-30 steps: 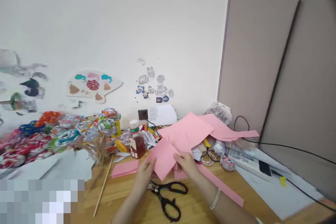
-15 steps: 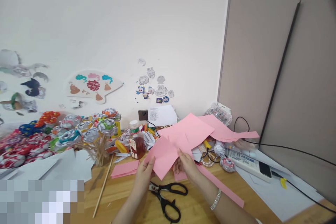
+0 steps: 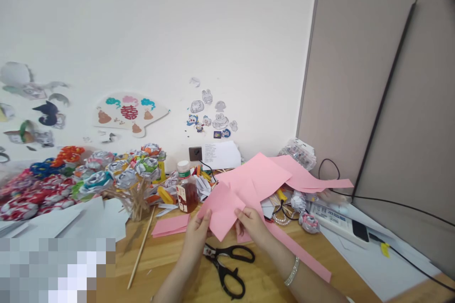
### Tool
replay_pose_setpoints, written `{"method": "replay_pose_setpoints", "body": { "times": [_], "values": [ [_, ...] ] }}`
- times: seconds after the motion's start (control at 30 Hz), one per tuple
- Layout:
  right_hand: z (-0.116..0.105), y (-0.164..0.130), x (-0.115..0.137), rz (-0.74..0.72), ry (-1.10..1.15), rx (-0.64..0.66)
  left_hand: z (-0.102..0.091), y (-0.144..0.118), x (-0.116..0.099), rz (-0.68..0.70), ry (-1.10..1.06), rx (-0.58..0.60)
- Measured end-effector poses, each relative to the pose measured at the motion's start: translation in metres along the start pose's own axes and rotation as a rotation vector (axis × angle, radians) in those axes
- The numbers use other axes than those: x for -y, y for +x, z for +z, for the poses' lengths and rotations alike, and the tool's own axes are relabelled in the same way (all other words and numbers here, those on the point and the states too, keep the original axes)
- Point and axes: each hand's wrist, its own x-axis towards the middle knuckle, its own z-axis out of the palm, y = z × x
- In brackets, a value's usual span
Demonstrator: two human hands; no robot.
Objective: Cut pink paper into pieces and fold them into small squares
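Observation:
Between my two hands a pink sheet of paper is held up, one corner pointing down toward me. My left hand pinches its left edge, thumb on top. On the right edge, my right hand grips with thumb and fingers; a bracelet circles that wrist. Below the paper, black-handled scissors lie on the wooden table, their blades partly hidden by my left hand. Larger pink sheets lie behind the held one. A pink strip runs under my right forearm, and folded pink pieces rest to the left.
A bottle of dark liquid stands behind my left hand. Paper flowers on sticks crowd the left. A wooden stick lies on the table. At right are a power strip with cables, a paper rose and white sheets.
The right edge of the held pink sheet has swung up and my right hand's grip has shifted slightly left along it. The view has turned a little to the left.

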Motion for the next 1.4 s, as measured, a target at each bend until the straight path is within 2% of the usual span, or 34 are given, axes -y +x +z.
{"method": "replay_pose_setpoints", "body": {
  "times": [0.13,0.33,0.57,0.7,0.8,0.97,1.13,1.3,1.4],
  "values": [
    [0.005,0.000,-0.002,0.027,-0.004,-0.103,0.001,-0.001,0.000,0.016,0.023,-0.001],
    [0.015,-0.005,0.000,0.161,0.025,0.026,0.001,-0.001,0.003,0.084,0.034,-0.054],
    [0.018,-0.011,-0.005,0.059,-0.016,-0.092,0.006,-0.006,0.001,0.054,-0.018,-0.043],
    [0.024,-0.012,-0.013,0.118,-0.046,0.039,0.005,-0.005,0.001,0.070,-0.046,-0.101],
    [0.027,-0.014,-0.019,0.143,-0.077,0.114,0.004,-0.005,0.002,0.069,-0.045,-0.100],
    [0.027,-0.015,-0.023,0.136,-0.073,0.078,0.005,-0.006,0.002,0.050,-0.055,-0.099],
    [0.030,-0.017,-0.020,0.163,-0.031,0.161,0.003,-0.005,0.002,0.057,-0.091,-0.091],
    [0.032,-0.017,-0.018,0.131,-0.013,0.118,0.004,-0.005,0.001,0.040,-0.084,-0.093],
    [0.027,-0.014,-0.016,0.137,-0.018,0.137,0.005,-0.005,0.001,0.024,-0.082,-0.072]
  ]
}}
